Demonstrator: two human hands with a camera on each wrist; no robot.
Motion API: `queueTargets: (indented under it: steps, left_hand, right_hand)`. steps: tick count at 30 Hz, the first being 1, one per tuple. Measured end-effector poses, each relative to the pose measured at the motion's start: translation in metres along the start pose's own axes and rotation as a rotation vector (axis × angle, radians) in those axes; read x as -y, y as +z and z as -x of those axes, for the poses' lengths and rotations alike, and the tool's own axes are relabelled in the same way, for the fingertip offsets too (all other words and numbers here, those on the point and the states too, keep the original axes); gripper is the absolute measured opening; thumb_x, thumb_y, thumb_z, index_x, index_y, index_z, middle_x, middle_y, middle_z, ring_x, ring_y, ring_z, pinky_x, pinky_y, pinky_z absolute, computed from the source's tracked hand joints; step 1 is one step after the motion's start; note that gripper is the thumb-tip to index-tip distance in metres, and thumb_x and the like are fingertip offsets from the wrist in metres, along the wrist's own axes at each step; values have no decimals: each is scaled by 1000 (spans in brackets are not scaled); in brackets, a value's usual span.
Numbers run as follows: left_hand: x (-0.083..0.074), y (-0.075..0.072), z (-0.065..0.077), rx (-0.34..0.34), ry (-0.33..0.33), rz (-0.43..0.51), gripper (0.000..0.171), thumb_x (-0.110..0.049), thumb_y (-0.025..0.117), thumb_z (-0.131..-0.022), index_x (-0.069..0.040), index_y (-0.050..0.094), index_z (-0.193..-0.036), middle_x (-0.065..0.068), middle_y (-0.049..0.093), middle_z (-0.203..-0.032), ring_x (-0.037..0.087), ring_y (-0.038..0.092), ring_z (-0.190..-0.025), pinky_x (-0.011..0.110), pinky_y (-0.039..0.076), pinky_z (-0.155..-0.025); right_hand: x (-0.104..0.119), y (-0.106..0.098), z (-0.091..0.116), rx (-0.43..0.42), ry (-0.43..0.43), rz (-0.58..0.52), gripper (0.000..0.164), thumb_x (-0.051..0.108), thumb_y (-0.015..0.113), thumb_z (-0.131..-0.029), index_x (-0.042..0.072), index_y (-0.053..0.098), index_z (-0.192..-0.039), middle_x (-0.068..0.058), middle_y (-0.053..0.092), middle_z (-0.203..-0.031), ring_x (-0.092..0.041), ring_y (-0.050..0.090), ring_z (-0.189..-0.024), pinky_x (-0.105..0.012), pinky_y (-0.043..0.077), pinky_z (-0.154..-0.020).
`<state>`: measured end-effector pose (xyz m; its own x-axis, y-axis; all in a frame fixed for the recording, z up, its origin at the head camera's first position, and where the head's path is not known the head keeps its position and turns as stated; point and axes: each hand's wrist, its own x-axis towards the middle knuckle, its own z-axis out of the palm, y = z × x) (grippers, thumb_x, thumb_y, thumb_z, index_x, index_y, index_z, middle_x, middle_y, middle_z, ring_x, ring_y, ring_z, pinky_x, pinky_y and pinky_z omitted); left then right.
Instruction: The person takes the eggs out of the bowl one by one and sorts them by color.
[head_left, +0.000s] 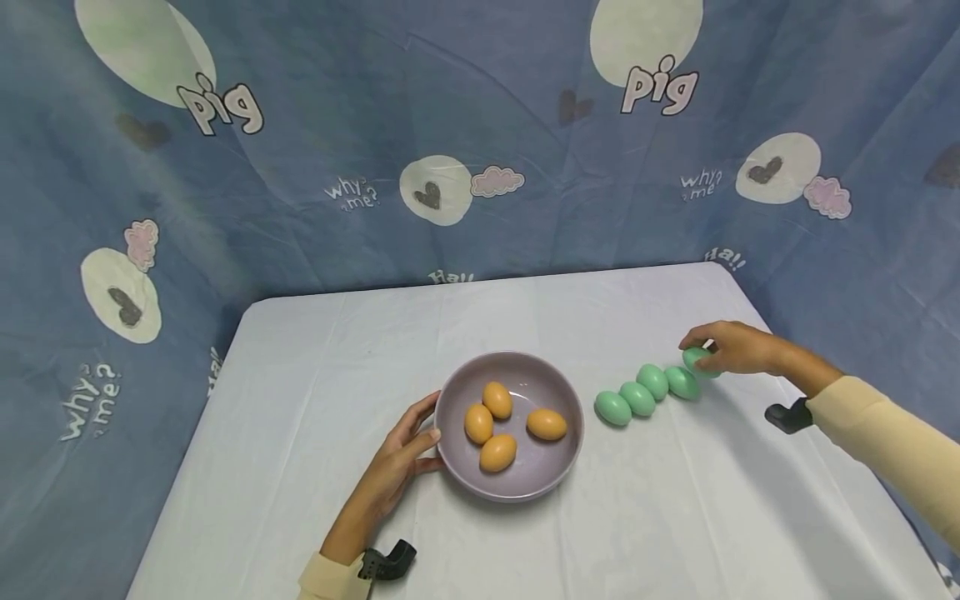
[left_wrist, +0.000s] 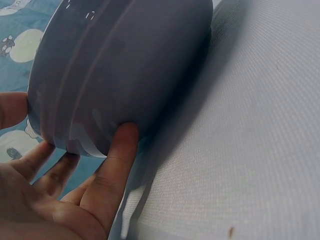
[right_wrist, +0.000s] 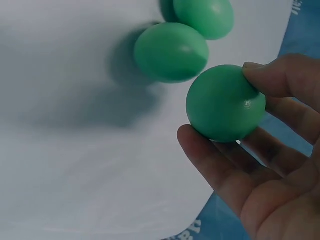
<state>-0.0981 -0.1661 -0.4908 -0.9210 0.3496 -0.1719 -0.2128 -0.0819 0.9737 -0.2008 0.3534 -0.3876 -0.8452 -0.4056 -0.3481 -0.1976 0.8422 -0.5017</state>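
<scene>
A mauve bowl (head_left: 536,468) stands near the middle of the white table, with several orange eggs (head_left: 498,453) inside. My left hand (head_left: 397,458) holds its left side, thumb at the rim and fingers spread against the outer wall (left_wrist: 130,75). Farther right, my right hand (head_left: 738,348) pinches a green egg (right_wrist: 226,103) between thumb and fingers. That egg is at the far right end of a slanting row of green eggs (head_left: 638,399) on the cloth. In the right wrist view, another green egg (right_wrist: 171,52) lies right beside the held one.
A white cloth (head_left: 337,367) covers the table, whose back edge meets a blue patterned curtain (head_left: 480,108). The row of green eggs starts just right of the bowl. Dark wrist mounts (head_left: 387,560) sit at both sleeves.
</scene>
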Motion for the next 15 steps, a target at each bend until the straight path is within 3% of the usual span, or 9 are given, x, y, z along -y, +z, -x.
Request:
queueTargets:
  steps: [15]
  left_hand:
    - [-1, 1, 1, -18, -13, -16, 61, -20, 57, -100, -20, 32, -156, 8, 23, -164, 38, 42, -137, 42, 58, -86]
  right_hand:
    - [-21, 15, -2, -11, 5, 56, 36, 8, 69, -89, -5, 65, -123, -24, 66, -123, -42, 62, -113, -49, 55, -89]
